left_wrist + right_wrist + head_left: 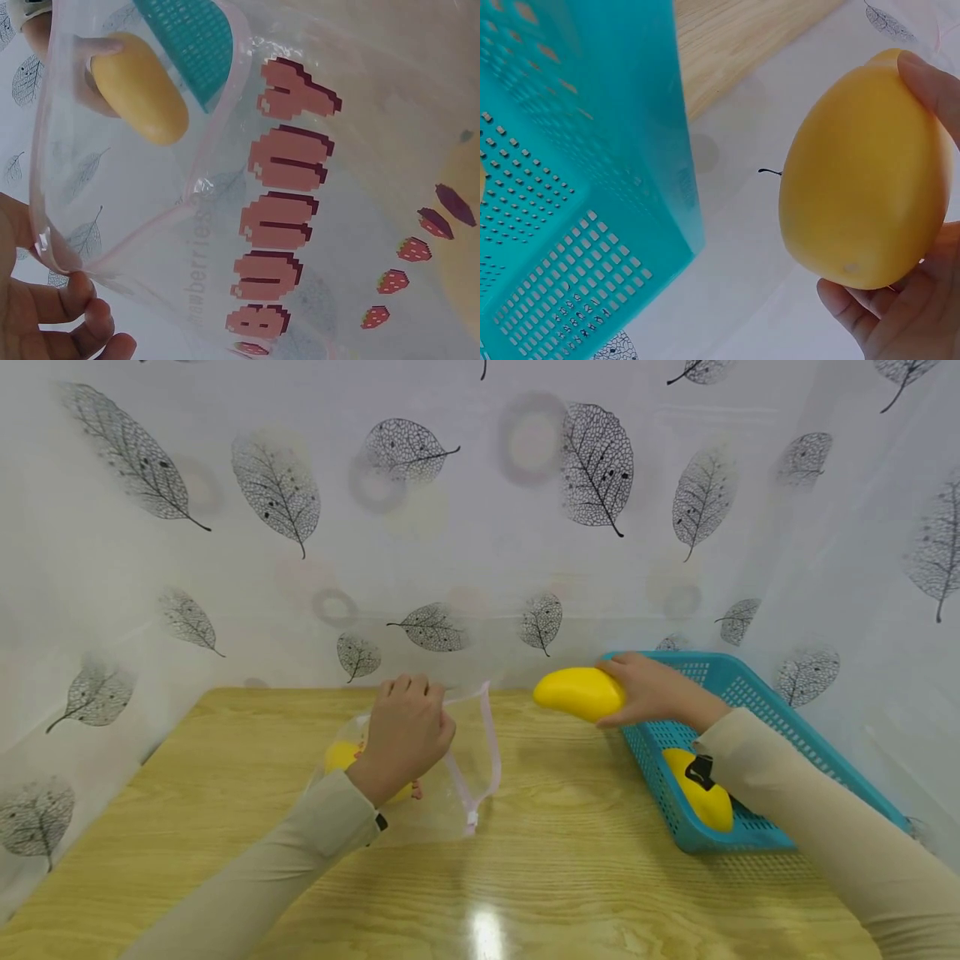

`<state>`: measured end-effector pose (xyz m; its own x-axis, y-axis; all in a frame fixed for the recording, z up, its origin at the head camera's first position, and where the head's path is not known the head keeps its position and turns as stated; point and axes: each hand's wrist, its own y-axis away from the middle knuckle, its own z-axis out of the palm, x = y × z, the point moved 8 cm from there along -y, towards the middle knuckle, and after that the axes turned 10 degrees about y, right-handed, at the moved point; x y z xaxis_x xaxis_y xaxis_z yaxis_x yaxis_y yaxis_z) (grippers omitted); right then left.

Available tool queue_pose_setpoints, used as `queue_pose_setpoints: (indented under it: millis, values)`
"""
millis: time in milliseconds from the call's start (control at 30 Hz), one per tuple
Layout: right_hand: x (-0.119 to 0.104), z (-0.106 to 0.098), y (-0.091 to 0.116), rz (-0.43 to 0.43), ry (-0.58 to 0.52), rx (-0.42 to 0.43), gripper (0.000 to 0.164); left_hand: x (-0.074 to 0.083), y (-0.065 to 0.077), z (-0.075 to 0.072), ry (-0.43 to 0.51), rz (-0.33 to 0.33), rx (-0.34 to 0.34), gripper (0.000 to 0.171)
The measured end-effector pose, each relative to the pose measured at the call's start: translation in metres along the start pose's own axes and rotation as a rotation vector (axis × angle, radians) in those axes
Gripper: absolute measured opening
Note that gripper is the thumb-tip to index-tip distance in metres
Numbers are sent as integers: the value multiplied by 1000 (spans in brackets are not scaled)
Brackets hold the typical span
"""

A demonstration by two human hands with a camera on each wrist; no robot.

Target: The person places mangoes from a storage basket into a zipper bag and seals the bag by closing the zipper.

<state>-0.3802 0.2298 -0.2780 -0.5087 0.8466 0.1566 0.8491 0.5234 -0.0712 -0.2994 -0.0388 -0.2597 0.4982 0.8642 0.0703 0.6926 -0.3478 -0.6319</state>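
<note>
My right hand [656, 692] grips a yellow mango [576, 691] in the air, left of the basket's far end. In the right wrist view the thumb and fingers lie around one end of the mango [862, 180]. My left hand [405, 731] pinches the pink-edged rim of a clear zip bag [292, 157], whose mouth gapes toward the right. Pink block letters and small strawberries are printed on the bag. Inside it shows a yellow mango [342, 755], partly hidden by the left hand.
A teal perforated basket [647, 758] stands on the right of the wooden table [555, 877]. Another yellow mango [686, 777] lies in it, partly covered by the right sleeve. A white sheet with leaf prints [480, 552] hangs behind the table.
</note>
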Motion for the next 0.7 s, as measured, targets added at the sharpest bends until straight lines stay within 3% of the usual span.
queue_pose_setpoints:
  millis: [700]
  values:
    - [-23,-6,-2,-102,127,74,80,0,1,-2,-4,13,18,11]
